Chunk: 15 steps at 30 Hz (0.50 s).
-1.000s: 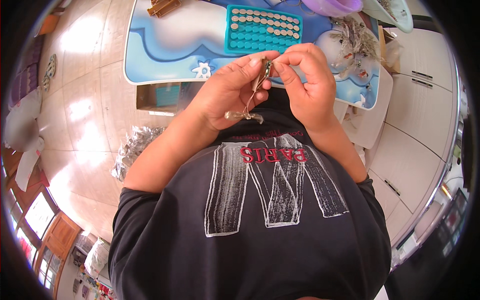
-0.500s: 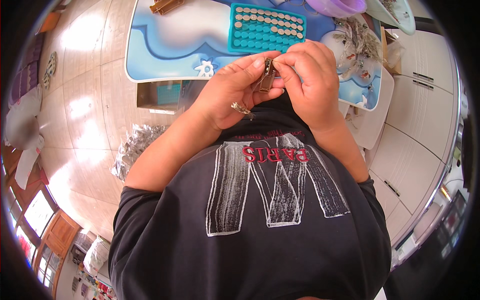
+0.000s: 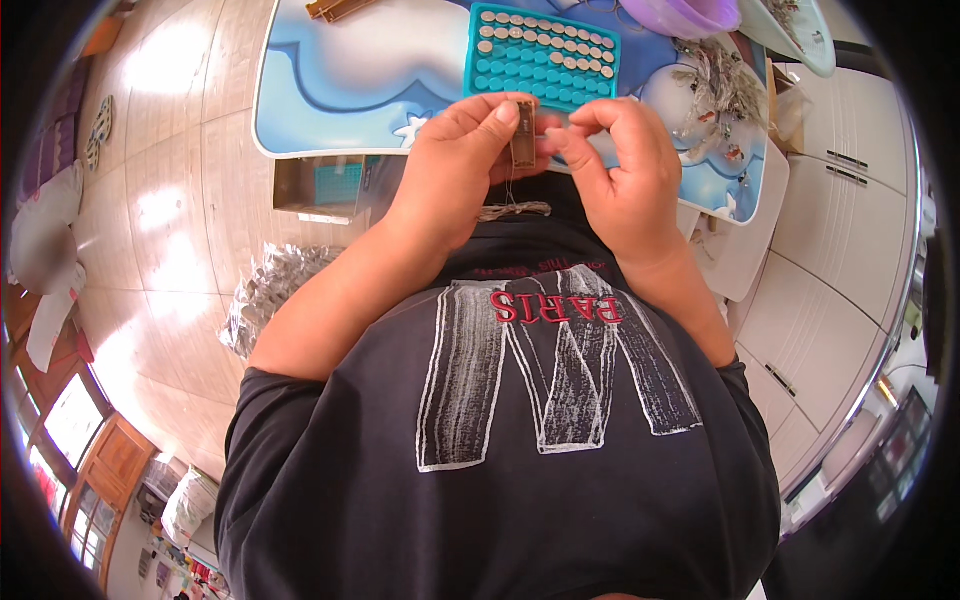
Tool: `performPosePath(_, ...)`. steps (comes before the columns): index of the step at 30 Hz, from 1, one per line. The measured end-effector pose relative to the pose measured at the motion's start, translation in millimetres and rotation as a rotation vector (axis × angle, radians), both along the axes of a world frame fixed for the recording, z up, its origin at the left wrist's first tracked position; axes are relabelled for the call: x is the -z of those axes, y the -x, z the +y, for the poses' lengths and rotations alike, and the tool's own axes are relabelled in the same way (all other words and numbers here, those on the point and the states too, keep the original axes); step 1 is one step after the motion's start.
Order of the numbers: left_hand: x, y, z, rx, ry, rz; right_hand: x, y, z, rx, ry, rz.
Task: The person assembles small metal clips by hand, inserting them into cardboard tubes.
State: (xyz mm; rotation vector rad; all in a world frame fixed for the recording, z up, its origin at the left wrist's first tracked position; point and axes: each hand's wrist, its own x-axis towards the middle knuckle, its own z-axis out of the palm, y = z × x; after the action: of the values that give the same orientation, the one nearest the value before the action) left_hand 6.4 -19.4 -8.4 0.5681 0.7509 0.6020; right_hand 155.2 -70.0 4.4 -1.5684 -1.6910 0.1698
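Observation:
My left hand grips a small brown plastic case, long and narrow, upright between thumb and fingers in front of my chest. Thin wire hangs beneath the case and ends in a light-coloured bundle by my shirt. Just right of the case is my right hand, thumb and forefinger drawn together at their tips, apart from the case. Whatever those tips hold is too small and blurred to name. Beyond both hands lies a turquoise tray with round silver discs in its upper rows.
The blue-and-white table carries a tangle of thin wires at right, a purple bowl and a pale green basin. Another brown piece lies far left. An open drawer sits under the table edge; silvery foil is beside my left arm.
My right fingers have drawn back from the case toward the right. The left hand has turned the case and shifted slightly left and up; the wire bundle now hangs below it.

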Motion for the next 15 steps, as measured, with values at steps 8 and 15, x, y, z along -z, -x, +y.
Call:
performPosePath(8,0,-4,-1,-0.191,-0.19,-0.005,6,24,-6,-0.067,0.216,0.17)
performPosePath(15,-2,0,2,-0.226,-0.185,0.02,8,21,-10,-0.069,0.302,0.498)
